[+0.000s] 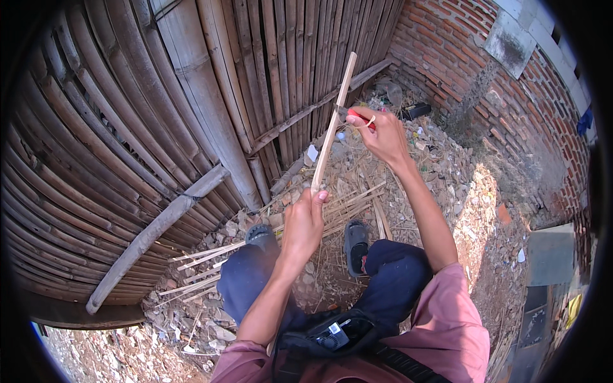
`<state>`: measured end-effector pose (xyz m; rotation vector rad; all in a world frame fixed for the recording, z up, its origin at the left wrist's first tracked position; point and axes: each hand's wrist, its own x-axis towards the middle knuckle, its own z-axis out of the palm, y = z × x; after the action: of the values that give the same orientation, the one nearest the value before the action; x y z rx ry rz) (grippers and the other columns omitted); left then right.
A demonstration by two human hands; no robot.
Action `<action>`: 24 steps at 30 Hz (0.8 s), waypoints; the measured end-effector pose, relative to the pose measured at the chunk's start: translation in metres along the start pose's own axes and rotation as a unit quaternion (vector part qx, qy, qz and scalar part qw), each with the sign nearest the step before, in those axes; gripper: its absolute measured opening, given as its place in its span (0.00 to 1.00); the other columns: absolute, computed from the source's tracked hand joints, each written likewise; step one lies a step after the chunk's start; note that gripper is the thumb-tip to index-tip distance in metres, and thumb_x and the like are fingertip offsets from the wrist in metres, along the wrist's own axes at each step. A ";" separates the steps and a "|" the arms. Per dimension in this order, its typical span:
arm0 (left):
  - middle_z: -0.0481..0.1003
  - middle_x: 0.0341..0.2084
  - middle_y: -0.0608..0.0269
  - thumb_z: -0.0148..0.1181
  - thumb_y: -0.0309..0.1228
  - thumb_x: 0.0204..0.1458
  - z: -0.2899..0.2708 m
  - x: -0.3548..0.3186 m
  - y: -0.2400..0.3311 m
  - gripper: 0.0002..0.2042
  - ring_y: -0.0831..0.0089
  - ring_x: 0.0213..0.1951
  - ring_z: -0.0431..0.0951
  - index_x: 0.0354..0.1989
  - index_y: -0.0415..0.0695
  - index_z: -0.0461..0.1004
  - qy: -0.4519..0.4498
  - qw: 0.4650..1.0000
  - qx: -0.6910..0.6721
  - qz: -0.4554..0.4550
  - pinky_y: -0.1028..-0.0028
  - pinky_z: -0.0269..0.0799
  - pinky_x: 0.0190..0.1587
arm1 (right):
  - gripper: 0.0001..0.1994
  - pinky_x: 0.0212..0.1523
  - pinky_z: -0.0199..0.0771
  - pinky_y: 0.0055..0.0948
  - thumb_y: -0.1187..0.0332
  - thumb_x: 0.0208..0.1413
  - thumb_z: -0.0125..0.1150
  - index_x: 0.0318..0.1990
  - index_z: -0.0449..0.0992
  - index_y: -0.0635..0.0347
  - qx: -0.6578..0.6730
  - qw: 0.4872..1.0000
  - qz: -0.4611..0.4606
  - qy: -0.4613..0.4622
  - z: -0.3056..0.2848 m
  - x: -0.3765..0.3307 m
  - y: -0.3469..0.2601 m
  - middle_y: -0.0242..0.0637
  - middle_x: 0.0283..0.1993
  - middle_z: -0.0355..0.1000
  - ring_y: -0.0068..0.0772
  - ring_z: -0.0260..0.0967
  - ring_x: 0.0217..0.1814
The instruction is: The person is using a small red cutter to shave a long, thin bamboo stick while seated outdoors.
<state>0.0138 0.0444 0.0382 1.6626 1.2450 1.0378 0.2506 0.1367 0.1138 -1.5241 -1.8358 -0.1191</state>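
My left hand (305, 220) grips the lower end of a long pale bamboo strip (332, 124) that points up and away from me. Farther out, my right hand (380, 134) holds a red-handled knife (355, 117) whose blade meets the strip about halfway along. Several more bamboo strips (348, 203) lie on the ground between my sandalled feet (355, 239).
A bamboo slat wall (191, 96) with a thick loose pole (156, 233) fills the left side. A red brick wall (472, 51) stands at the right. The ground is rubble, stones and shavings (440, 166). A black bag (329, 335) hangs at my waist.
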 end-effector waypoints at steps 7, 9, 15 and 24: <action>0.66 0.15 0.50 0.51 0.42 0.76 0.007 -0.005 -0.003 0.20 0.59 0.19 0.68 0.42 0.36 0.79 -0.018 1.000 -0.013 0.003 0.56 0.66 0.30 | 0.23 0.45 0.80 0.44 0.44 0.67 0.61 0.52 0.88 0.52 -0.030 0.998 0.047 0.037 -0.014 0.049 0.035 0.47 0.37 0.85 0.52 0.84 0.42; 0.66 0.15 0.50 0.51 0.42 0.76 0.009 -0.005 -0.002 0.20 0.59 0.19 0.68 0.42 0.36 0.79 -0.024 1.000 -0.012 0.006 0.56 0.66 0.30 | 0.23 0.47 0.80 0.45 0.44 0.67 0.61 0.53 0.88 0.51 -0.048 0.996 0.064 0.033 -0.028 0.068 0.050 0.48 0.40 0.85 0.53 0.84 0.45; 0.73 0.19 0.41 0.52 0.40 0.75 -0.001 0.000 0.004 0.18 0.43 0.26 0.77 0.42 0.34 0.77 -0.029 1.000 0.007 0.001 0.49 0.69 0.33 | 0.25 0.56 0.79 0.47 0.43 0.68 0.57 0.55 0.87 0.51 -0.099 0.993 0.056 0.020 -0.026 0.108 0.049 0.49 0.46 0.85 0.57 0.82 0.54; 0.68 0.18 0.57 0.47 0.46 0.77 0.000 0.000 -0.009 0.23 0.64 0.23 0.70 0.39 0.38 0.76 -0.052 0.997 -0.059 0.005 0.58 0.66 0.32 | 0.27 0.59 0.76 0.49 0.41 0.65 0.61 0.51 0.87 0.55 -0.188 0.935 0.232 -0.191 -0.062 0.134 0.184 0.54 0.52 0.84 0.59 0.80 0.59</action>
<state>0.0110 0.0461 0.0301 1.6126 1.0881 0.9980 0.4386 0.2686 0.1684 -2.3517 -1.7440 0.0598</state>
